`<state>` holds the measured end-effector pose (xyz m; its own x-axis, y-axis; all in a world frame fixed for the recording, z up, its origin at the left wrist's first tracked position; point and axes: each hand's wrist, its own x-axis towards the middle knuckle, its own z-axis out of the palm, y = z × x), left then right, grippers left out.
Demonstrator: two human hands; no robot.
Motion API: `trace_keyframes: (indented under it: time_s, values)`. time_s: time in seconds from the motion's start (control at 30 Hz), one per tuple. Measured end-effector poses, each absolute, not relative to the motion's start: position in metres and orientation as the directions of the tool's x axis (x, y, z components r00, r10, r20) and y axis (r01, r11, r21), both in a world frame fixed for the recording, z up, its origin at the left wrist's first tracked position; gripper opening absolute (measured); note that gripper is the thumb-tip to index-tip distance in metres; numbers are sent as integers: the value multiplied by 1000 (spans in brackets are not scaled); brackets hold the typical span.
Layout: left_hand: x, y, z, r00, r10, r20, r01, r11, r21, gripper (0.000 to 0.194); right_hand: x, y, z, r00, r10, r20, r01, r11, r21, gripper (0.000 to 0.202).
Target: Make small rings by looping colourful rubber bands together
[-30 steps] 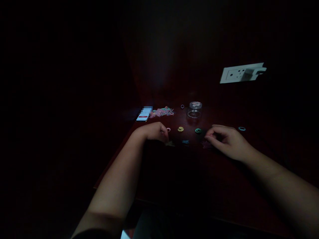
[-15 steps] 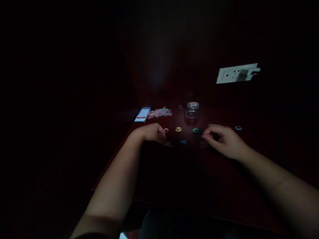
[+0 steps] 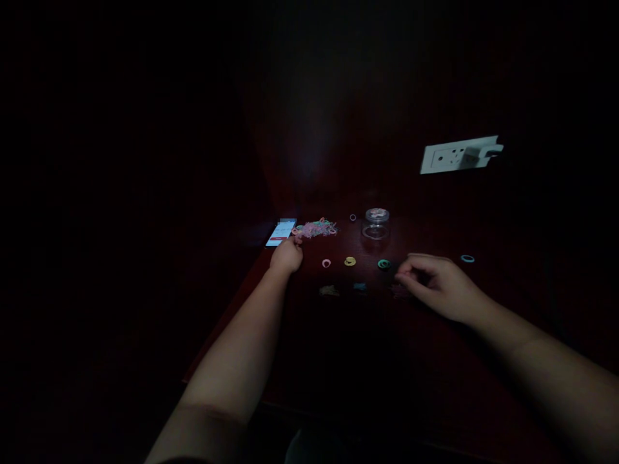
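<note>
My left hand [image 3: 287, 255] reaches to the near left edge of a mixed pile of small coloured rubber bands [image 3: 316, 228]. Its fingers are curled together there, and what they pinch is too small to make out. My right hand [image 3: 438, 283] rests on the table with thumb and fingertips pressed together; anything between them is hidden. Just left of its fingertips lie green rubber bands [image 3: 383, 264]. A yellow group [image 3: 350, 261] and a pink group [image 3: 326, 263] continue that row. Nearer me are dim pale bands [image 3: 329, 291], blue bands [image 3: 360, 287] and dark pink bands [image 3: 400, 291].
A lit phone [image 3: 279, 234] lies left of the pile. Behind the rows stands a clear lidded jar [image 3: 376, 227], with a single purple band [image 3: 353, 218] beside it. A light blue band [image 3: 467, 259] lies far right. A socket panel [image 3: 459, 155] is on the wall.
My left hand has moved from the pale bands up and left to the mixed pile. My right hand keeps its pinched pose in the same place. The view has tilted slightly up.
</note>
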<state>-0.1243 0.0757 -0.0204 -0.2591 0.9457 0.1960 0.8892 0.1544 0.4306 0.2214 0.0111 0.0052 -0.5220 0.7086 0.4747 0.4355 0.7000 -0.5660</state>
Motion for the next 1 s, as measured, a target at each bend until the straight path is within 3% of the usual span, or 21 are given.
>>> trace_keyframes:
  time_s: [0.43, 1.0]
  values:
    - [-109, 87, -32, -106, 972, 210, 954, 40, 296, 39, 221, 10, 6, -534, 709, 460, 458, 701, -547, 22]
    - [-108, 106, -40, -146, 962, 232, 952, 73, 297, 44, 221, 8, 9, -527, 706, 473, 483, 707, -517, 22]
